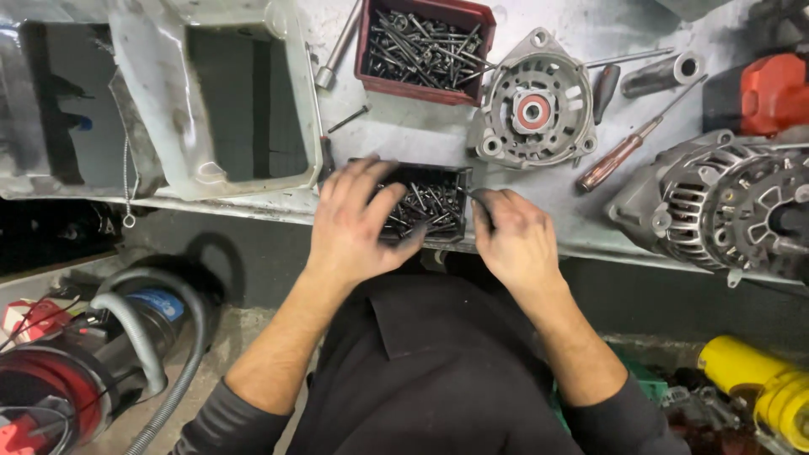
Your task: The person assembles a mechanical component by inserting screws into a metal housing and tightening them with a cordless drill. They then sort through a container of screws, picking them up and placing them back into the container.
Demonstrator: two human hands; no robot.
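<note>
The dark box of screws sits at the near edge of the metal bench, right between your two hands. Your left hand lies over the left side of the box with its fingers spread wide and open, tips down among the screws. It is not closed on anything that shows. Your right hand is curled at the right side of the box. Its fingers seem to pinch something thin and dark, maybe one screw, but the view is too poor to be sure.

Just past your hands, farther up the bench, stands a red box of long screws. To the right of that lies a round grey motor cover with a red middle. A screwdriver with a brown handle lies beyond your right hand, and a big ribbed motor part sits farther right.

The box is very near the edge. If you push it toward you, it could tip off and spill screws onto the floor. The sharp screw ends could also poke your open fingers if you press down hard. A small screw could slip from your right fingers and drop past your lap.

Your left palm hides part of the box. The big motor part is cut off at the right edge, and the floor things below are hard to make out.
</note>
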